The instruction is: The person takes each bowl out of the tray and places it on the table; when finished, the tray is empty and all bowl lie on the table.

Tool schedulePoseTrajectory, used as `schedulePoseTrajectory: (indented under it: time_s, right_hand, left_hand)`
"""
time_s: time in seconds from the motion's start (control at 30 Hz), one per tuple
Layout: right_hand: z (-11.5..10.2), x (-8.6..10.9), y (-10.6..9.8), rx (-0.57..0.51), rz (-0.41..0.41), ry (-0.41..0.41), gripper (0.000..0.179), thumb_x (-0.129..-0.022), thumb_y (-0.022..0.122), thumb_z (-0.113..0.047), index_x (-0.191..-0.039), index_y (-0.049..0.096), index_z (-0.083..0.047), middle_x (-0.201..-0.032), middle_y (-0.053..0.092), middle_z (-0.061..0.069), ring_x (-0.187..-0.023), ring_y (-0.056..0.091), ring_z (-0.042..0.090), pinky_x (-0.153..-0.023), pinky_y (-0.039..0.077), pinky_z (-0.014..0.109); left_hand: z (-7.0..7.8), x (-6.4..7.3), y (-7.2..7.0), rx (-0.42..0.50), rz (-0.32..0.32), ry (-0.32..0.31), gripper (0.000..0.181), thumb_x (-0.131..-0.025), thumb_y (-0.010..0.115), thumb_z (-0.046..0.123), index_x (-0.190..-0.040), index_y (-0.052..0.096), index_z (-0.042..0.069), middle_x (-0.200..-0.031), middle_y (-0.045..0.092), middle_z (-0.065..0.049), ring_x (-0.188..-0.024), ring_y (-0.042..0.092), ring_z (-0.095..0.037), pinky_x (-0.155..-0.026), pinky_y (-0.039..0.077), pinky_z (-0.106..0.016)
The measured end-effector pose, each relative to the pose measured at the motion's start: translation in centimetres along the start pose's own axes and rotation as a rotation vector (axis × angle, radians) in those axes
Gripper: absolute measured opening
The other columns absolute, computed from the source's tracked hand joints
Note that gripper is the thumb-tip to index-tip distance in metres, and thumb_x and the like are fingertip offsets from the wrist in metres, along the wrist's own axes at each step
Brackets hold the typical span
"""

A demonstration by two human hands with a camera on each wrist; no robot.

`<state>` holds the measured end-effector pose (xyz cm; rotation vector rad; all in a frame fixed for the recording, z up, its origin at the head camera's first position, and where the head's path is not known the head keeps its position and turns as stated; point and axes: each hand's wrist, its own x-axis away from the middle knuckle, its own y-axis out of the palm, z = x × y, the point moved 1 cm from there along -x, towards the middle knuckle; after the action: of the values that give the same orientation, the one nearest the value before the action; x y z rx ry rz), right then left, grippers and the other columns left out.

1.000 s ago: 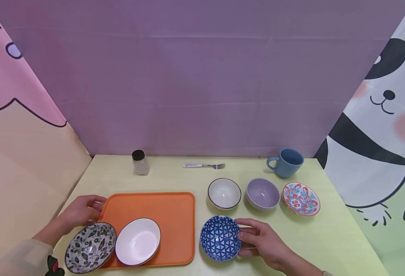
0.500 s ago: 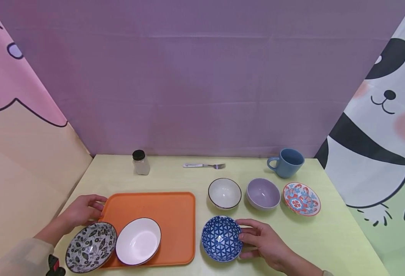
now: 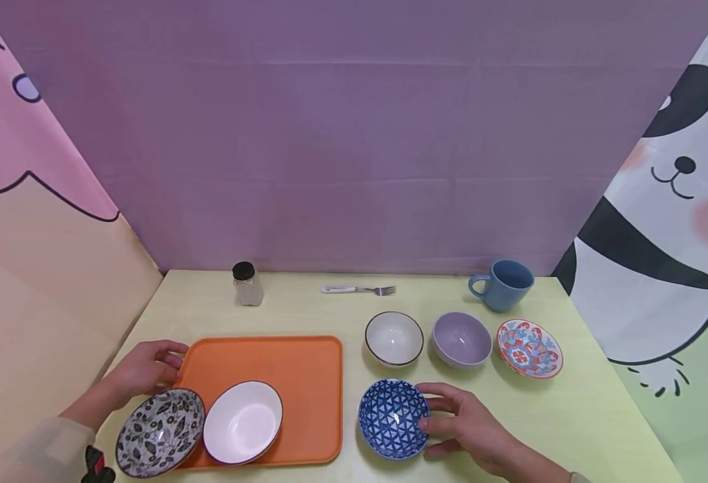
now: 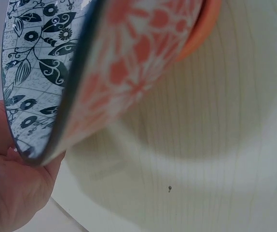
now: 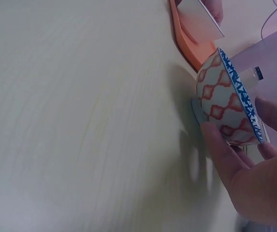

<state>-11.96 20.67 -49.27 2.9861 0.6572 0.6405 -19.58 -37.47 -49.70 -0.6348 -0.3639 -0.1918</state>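
Note:
My right hand [image 3: 465, 426] holds a small blue bowl with a white triangle pattern [image 3: 393, 419], thumb at its rim and fingers round its right side. In the right wrist view its outside is white with red diamonds. My left hand [image 3: 144, 369] lies beside the left edge of an orange tray [image 3: 306, 396], fingers reaching toward that edge. Contact there is unclear. Right below this hand, a black-and-white floral bowl [image 3: 159, 433] stands over the tray's near left corner and hides part of the hand in the left wrist view. A white oval bowl [image 3: 243, 421] sits on the tray.
Behind the blue bowl stand a white bowl with a dark rim [image 3: 393, 338], a purple bowl [image 3: 462, 339] and a red-and-blue patterned dish [image 3: 529, 348]. Farther back are a lidded jar [image 3: 248, 285], a fork [image 3: 359, 290] and a blue mug [image 3: 505, 285]. A purple cloth [image 3: 354, 147] closes off the back.
My right hand and the blue bowl have shifted slightly to the right, a little farther from the tray. The left hand and the other dishes look unmoved.

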Motion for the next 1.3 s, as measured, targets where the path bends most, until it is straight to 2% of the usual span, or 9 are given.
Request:
schedulePoseTrajectory:
  time_s: [0.2, 0.37, 0.63, 0.77, 0.97, 1.13, 1.3]
  right_hand:
    - [-0.8, 0.0, -0.2, 0.114, -0.010, -0.028, 0.068, -0.089, 0.078, -0.010, -0.149, 0.047, -0.002, -0.134, 0.058, 0.027, -0.102, 0.071, 0.028, -0.081, 0.062, 0.054]
    - [-1.7, -0.1, -0.4, 0.226, -0.020, -0.059, 0.065, -0.090, 0.077, -0.011, -0.147, 0.049, 0.001, -0.135, 0.058, 0.028, -0.106, 0.069, 0.029, -0.083, 0.062, 0.050]
    - [-4.7, 0.0, -0.8, 0.424, 0.050, -0.155, 0.064, -0.087, 0.081, -0.017, -0.143, 0.054, 0.001, -0.135, 0.060, 0.026, -0.119, 0.063, 0.039, -0.093, 0.059, 0.045]
    - [-6.3, -0.2, -0.4, 0.475, 0.063, -0.220, 0.063, -0.087, 0.082, -0.021, -0.141, 0.057, -0.001, -0.137, 0.060, 0.025, -0.124, 0.060, 0.042, -0.095, 0.058, 0.042]
    - [-7.7, -1.5, 1.4, 0.474, 0.022, -0.272, 0.062, -0.086, 0.083, -0.023, -0.140, 0.059, -0.005, -0.135, 0.063, 0.021, -0.124, 0.061, 0.043, -0.095, 0.059, 0.038]
    - [-7.8, -3.4, 4.0, 0.460, -0.036, -0.291, 0.060, -0.086, 0.084, -0.023, -0.140, 0.060, -0.010, -0.132, 0.065, 0.014, -0.123, 0.063, 0.036, -0.099, 0.056, 0.042]
    - [-8.1, -5.0, 7.0, 0.417, -0.105, -0.305, 0.060, -0.086, 0.083, -0.021, -0.141, 0.060, -0.015, -0.131, 0.065, 0.009, -0.120, 0.065, 0.030, -0.096, 0.057, 0.034]
  left_hand:
    - [0.0, -0.1, -0.1, -0.008, 0.000, 0.012, 0.054, -0.092, 0.063, -0.003, -0.142, 0.044, -0.012, -0.110, 0.063, -0.019, -0.089, 0.068, -0.023, -0.076, 0.063, -0.044]
    - [0.0, -0.1, -0.1, -0.003, 0.002, 0.019, 0.053, -0.092, 0.062, -0.003, -0.141, 0.045, -0.013, -0.109, 0.064, -0.019, -0.088, 0.069, -0.024, -0.075, 0.063, -0.043]
    - [0.4, -0.2, -0.2, -0.017, 0.007, 0.018, 0.054, -0.092, 0.063, -0.002, -0.141, 0.045, -0.012, -0.109, 0.064, -0.019, -0.088, 0.068, -0.023, -0.075, 0.063, -0.043]
    - [0.5, -0.2, -0.2, -0.014, 0.002, 0.022, 0.054, -0.092, 0.063, -0.002, -0.141, 0.045, -0.012, -0.110, 0.063, -0.019, -0.088, 0.068, -0.023, -0.076, 0.063, -0.043]
    - [0.3, -0.2, -0.1, -0.008, 0.001, 0.014, 0.053, -0.093, 0.062, -0.003, -0.141, 0.044, -0.012, -0.110, 0.063, -0.019, -0.088, 0.068, -0.023, -0.076, 0.063, -0.043]
    - [0.2, -0.2, 0.0, -0.012, 0.002, 0.006, 0.053, -0.092, 0.063, -0.002, -0.141, 0.044, -0.012, -0.109, 0.063, -0.019, -0.087, 0.068, -0.023, -0.076, 0.063, -0.043]
    - [0.1, 0.0, 0.1, -0.014, 0.008, 0.008, 0.054, -0.091, 0.064, -0.002, -0.141, 0.044, -0.012, -0.108, 0.064, -0.018, -0.086, 0.068, -0.023, -0.074, 0.063, -0.043]
